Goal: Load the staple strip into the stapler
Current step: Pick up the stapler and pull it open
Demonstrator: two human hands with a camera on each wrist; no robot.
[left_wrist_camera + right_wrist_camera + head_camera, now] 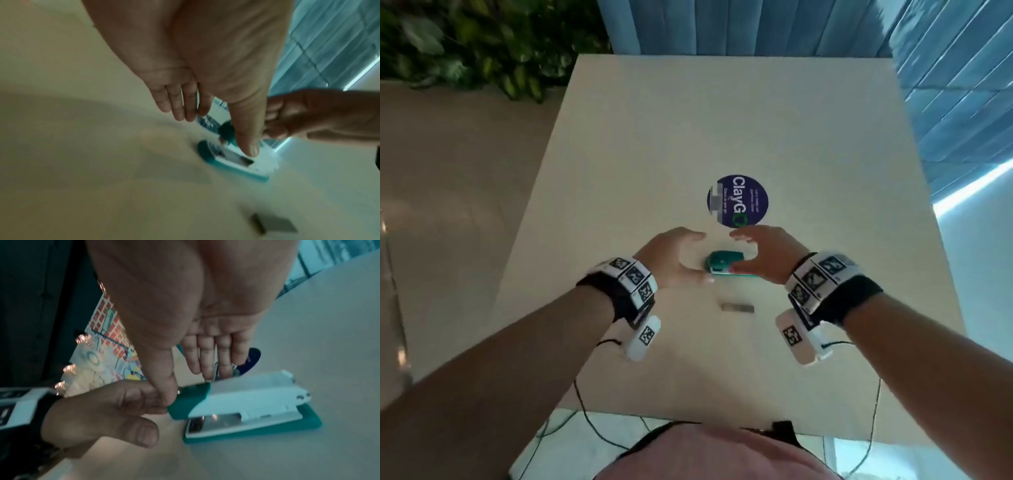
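A teal and white stapler (724,263) lies on the beige table (722,120), between my two hands. My left hand (698,257) hovers at its left end with straight fingers, the thumb reaching toward it (216,134). My right hand (739,250) arches over its right part. In the right wrist view the right hand (188,388) has straight fingers behind the stapler (246,402), and its thumb touches the teal front end. The grey staple strip (738,307) lies loose on the table just in front of the stapler, also seen in the left wrist view (273,224).
A round dark blue sticker (738,200) is on the table just beyond the hands. Green plants (465,44) stand at the far left, and blue blinds (945,85) hang behind and to the right. Thin cables trail from both wristbands over the near table edge.
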